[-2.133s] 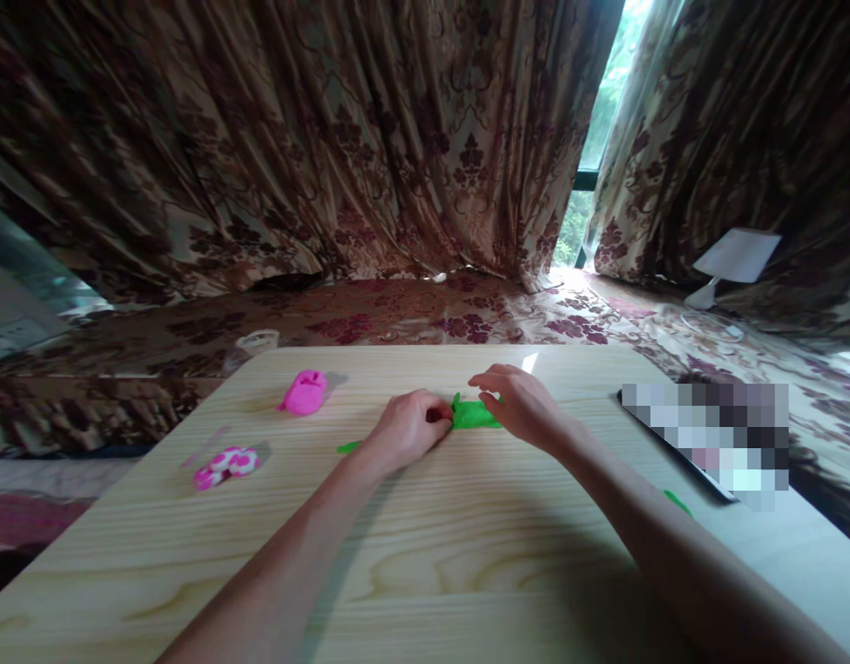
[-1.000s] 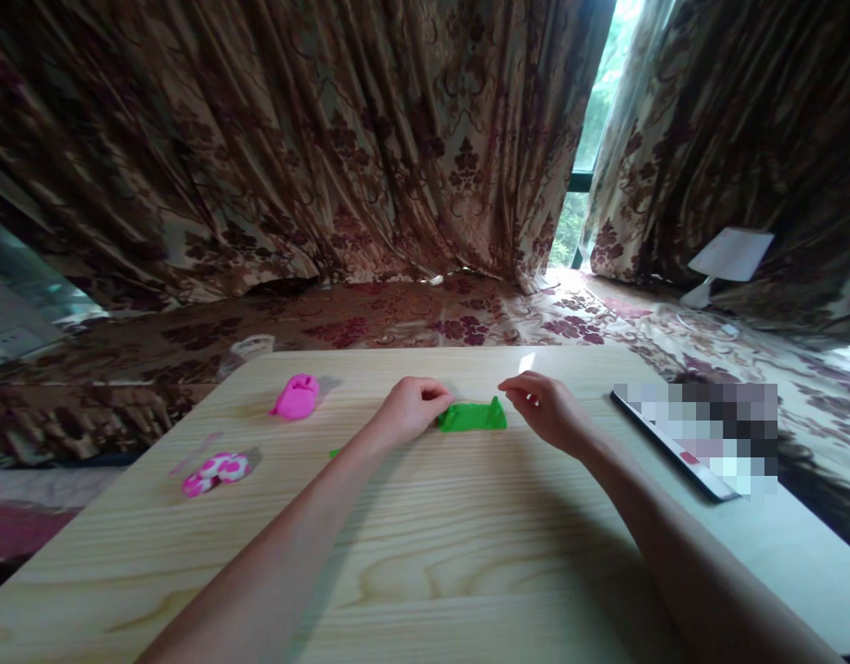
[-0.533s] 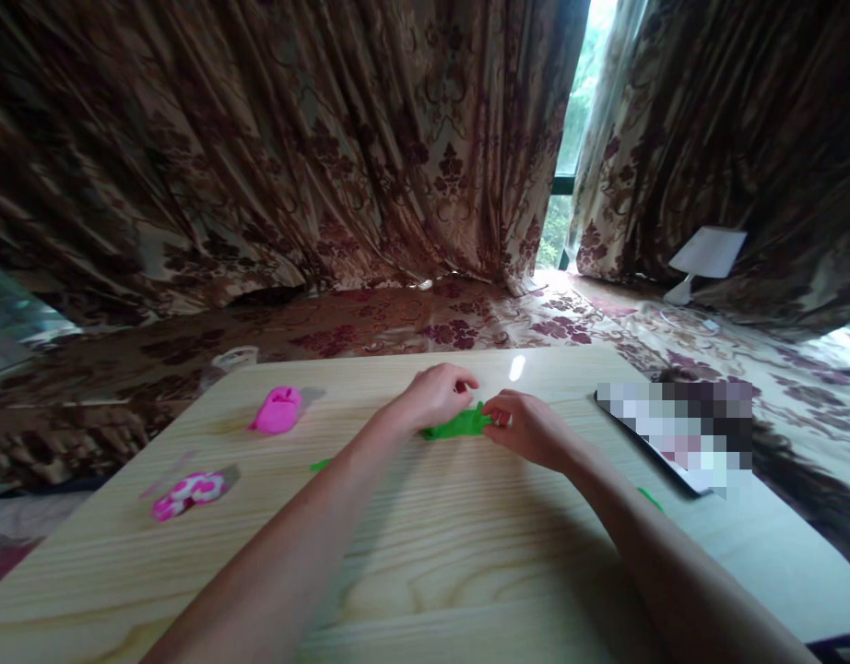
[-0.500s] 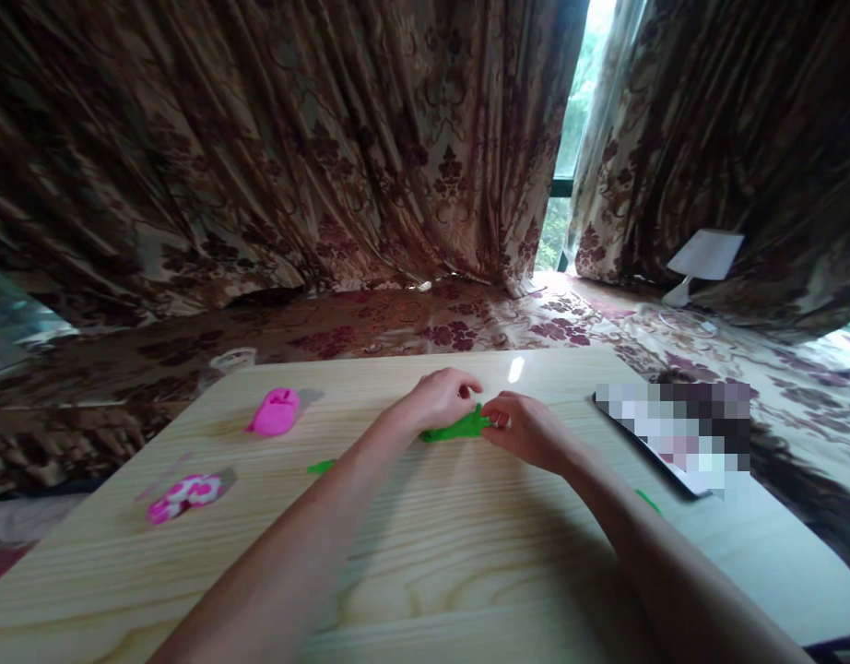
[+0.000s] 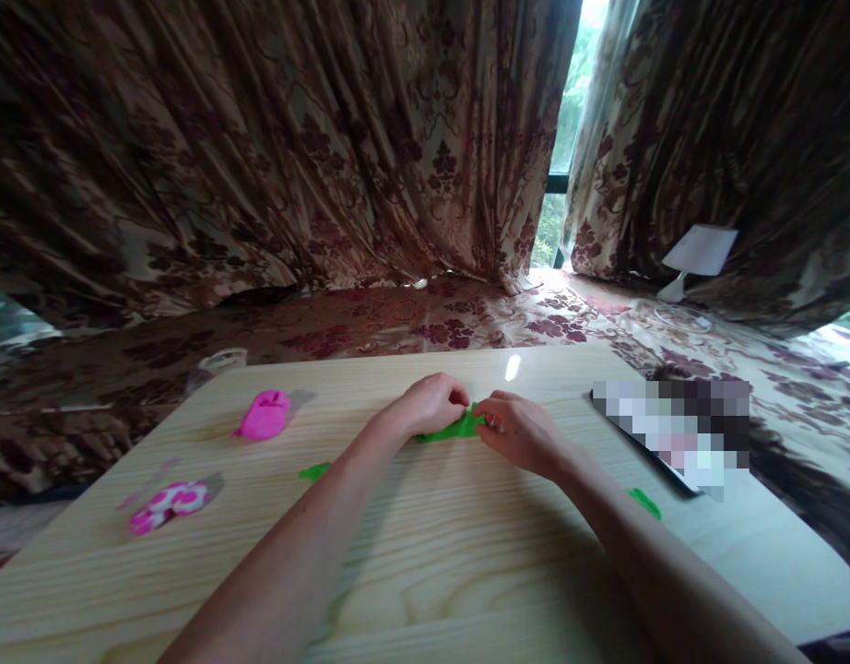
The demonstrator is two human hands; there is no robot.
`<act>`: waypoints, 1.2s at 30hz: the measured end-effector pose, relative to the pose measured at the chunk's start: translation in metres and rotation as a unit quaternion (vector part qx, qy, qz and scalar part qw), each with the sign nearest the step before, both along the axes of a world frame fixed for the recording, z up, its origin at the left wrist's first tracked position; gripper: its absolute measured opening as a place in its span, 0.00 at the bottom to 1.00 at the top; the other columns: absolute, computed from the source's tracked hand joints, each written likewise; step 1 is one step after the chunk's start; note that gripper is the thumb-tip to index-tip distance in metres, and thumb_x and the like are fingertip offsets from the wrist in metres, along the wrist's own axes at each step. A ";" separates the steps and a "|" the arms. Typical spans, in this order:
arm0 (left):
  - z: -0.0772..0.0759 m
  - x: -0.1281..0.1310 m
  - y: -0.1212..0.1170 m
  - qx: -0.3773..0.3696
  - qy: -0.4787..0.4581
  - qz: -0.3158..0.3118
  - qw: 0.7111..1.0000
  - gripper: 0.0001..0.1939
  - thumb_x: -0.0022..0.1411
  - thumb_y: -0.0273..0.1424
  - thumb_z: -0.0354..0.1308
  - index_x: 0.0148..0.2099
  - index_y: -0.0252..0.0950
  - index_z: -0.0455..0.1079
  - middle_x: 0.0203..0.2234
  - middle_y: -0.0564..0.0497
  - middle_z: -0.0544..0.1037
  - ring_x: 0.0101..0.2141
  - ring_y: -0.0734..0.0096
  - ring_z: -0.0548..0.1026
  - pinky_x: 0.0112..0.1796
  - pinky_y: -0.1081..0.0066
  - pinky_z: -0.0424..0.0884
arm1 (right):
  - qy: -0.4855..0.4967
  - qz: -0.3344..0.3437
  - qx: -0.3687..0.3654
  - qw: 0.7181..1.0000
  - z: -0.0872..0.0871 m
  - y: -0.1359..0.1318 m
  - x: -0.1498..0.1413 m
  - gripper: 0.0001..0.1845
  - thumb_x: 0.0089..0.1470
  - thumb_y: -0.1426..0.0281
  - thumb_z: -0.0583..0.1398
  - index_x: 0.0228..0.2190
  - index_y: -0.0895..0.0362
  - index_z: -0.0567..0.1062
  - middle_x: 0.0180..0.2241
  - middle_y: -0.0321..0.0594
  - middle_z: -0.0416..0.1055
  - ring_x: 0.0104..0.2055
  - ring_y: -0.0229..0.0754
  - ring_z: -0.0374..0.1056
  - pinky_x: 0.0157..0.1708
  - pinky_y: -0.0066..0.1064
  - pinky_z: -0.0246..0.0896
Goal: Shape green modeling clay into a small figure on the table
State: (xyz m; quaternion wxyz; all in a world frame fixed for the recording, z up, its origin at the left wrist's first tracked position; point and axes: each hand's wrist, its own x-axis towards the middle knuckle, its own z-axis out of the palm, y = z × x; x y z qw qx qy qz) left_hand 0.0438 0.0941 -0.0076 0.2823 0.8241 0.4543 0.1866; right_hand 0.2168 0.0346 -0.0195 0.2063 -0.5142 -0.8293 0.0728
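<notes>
- green piece (image 5: 458,429) lies on the wooden table (image 5: 425,563), between the two hands; long axis runs side to side, right end slightly farther away
- left hand (image 5: 430,403) is curled over its left part; right hand (image 5: 512,426) has bent fingers at its right end, by a raised bit; neither hand clearly nearer; can't tell whether either grip is clenched
- green scrap (image 5: 314,472) sits beside left forearm; second scrap (image 5: 646,503) beside right forearm
- clear tub (image 5: 218,364) at far left table corner; contents unreadable
- pink pouch-like item (image 5: 265,417) has an opening; inside not visible
</notes>
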 end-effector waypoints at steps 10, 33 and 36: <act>0.017 0.004 -0.025 0.060 0.120 -0.015 0.991 0.09 0.46 0.27 0.53 0.28 0.41 0.75 0.22 0.52 0.77 0.26 0.68 0.71 0.29 0.73 0.61 | -0.010 0.005 -0.008 1.000 0.000 0.000 -0.003 0.07 0.51 0.71 0.55 0.28 0.57 0.73 0.31 0.38 0.67 0.31 0.35 0.63 0.30 0.24 0.51; 0.016 0.004 -0.027 0.044 0.092 0.001 0.995 0.06 0.46 0.27 0.57 0.26 0.41 0.74 0.22 0.54 0.76 0.25 0.70 0.69 0.26 0.74 0.59 | -0.010 -0.047 -0.019 0.999 0.004 0.004 0.013 0.09 0.49 0.71 0.55 0.25 0.57 0.75 0.26 0.39 0.70 0.26 0.35 0.64 0.27 0.24 0.51; 0.016 0.003 -0.028 0.040 0.086 0.006 0.995 0.06 0.45 0.27 0.57 0.26 0.41 0.74 0.22 0.55 0.76 0.25 0.71 0.69 0.26 0.75 0.59 | -0.012 -0.063 -0.016 0.998 0.006 0.005 0.017 0.08 0.48 0.72 0.55 0.25 0.57 0.75 0.26 0.39 0.71 0.26 0.36 0.64 0.27 0.25 0.51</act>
